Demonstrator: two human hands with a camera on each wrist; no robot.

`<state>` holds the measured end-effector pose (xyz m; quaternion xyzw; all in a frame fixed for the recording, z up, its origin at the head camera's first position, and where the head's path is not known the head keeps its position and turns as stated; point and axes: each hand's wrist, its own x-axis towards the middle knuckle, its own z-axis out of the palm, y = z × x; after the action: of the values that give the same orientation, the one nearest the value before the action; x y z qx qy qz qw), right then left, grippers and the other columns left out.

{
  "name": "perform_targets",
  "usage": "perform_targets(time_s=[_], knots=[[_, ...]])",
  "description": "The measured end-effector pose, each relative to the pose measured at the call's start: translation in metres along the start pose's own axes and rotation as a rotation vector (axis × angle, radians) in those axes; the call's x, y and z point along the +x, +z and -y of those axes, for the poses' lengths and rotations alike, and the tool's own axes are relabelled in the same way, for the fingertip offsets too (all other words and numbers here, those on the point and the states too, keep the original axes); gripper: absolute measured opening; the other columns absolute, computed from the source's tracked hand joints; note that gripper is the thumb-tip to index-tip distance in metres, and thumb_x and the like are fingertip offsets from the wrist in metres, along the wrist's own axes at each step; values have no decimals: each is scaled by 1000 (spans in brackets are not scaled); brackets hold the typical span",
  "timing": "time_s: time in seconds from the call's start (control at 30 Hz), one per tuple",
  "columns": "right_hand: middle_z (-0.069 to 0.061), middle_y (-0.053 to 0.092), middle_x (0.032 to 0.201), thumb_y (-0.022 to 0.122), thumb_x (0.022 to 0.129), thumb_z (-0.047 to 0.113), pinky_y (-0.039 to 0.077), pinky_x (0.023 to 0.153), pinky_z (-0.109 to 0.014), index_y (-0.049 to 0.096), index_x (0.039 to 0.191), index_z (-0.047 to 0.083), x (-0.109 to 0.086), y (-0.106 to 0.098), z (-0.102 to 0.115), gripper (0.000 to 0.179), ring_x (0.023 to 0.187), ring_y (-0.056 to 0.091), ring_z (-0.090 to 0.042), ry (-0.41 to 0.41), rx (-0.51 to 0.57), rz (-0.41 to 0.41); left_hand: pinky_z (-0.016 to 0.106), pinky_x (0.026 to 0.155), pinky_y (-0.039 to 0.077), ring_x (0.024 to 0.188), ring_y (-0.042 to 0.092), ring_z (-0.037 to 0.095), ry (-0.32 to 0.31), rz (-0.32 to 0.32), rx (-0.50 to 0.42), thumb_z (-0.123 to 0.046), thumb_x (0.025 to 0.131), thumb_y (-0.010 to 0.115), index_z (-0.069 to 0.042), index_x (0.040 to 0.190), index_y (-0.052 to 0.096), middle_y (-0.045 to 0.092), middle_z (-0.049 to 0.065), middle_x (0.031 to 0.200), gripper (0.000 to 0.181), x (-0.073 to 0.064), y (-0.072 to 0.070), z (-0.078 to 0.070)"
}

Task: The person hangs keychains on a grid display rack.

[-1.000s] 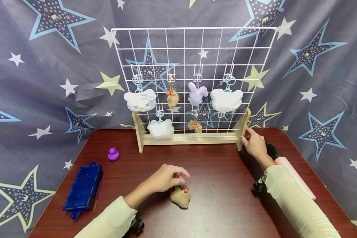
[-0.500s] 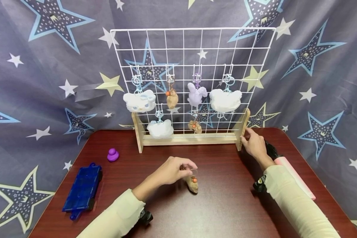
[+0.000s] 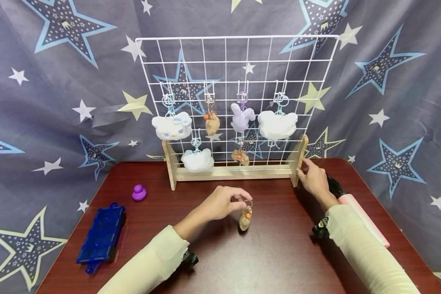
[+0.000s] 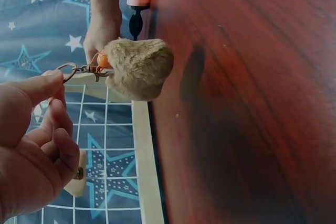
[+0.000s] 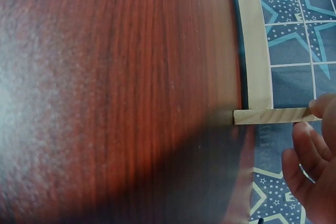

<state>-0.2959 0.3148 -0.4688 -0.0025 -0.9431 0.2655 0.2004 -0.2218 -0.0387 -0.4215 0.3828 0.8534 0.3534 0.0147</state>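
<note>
My left hand (image 3: 223,203) pinches the metal ring of a brown plush keychain (image 3: 244,220) between thumb and index finger. In the left wrist view the furry plush (image 4: 140,69) dangles from a clasp with an orange bead (image 4: 103,60), above the table with its shadow beside it. My right hand (image 3: 315,181) pinches the right wooden side support (image 3: 299,159) of a white wire grid rack (image 3: 235,174). The right wrist view shows thumb and fingers on either side of that support (image 5: 273,116).
On the grid hang white plush keychains (image 3: 277,125), a lilac rabbit one (image 3: 241,117) and brown ones (image 3: 212,123). At left are a purple duck (image 3: 139,192) and a blue see-through case (image 3: 102,234). A pink cylinder with a black end (image 3: 365,220) lies beside my right forearm.
My left hand has moved forward and to the right, towards the rack, carrying the brown plush keychain, which has turned as it hangs. My right hand stays on the rack's side support.
</note>
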Motion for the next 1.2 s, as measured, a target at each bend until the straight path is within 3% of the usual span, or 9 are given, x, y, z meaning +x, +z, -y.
perform_targets(time_s=[0.2, 0.67, 1.0, 1.2], knots=[[-15, 78, 100, 64, 95, 22, 52, 85, -59, 59, 135, 11, -1, 0, -1, 41, 97, 72, -44, 5, -4, 2, 17, 65, 49, 73, 65, 1, 10, -35, -6, -17, 93, 72, -21, 114, 76, 76, -7, 84, 21, 16, 3, -3], [-17, 78, 102, 65, 95, 22, 52, 86, -60, 59, 136, 12, -2, 2, -2, 43, 97, 72, -44, 13, -1, 7, 18, 68, 49, 87, 70, 2, -56, -57, -29, -22, 95, 71, -22, 118, 76, 80, -4, 95, 24, 52, 7, -11], [-16, 78, 101, 65, 95, 22, 52, 86, -59, 59, 135, 12, 0, 1, -2, 41, 97, 72, -44, 14, -2, 4, 18, 73, 50, 87, 72, 5, -26, -114, -20, -22, 94, 72, -21, 117, 76, 80, -4, 94, 24, 79, 11, -20], [-17, 78, 102, 65, 95, 22, 52, 86, -59, 60, 134, 12, 1, 2, -1, 40, 97, 73, -44, 16, -4, 2, 17, 65, 48, 81, 72, 2, -33, -161, -6, -25, 93, 74, -23, 116, 77, 80, -5, 92, 24, 95, 11, -26]])
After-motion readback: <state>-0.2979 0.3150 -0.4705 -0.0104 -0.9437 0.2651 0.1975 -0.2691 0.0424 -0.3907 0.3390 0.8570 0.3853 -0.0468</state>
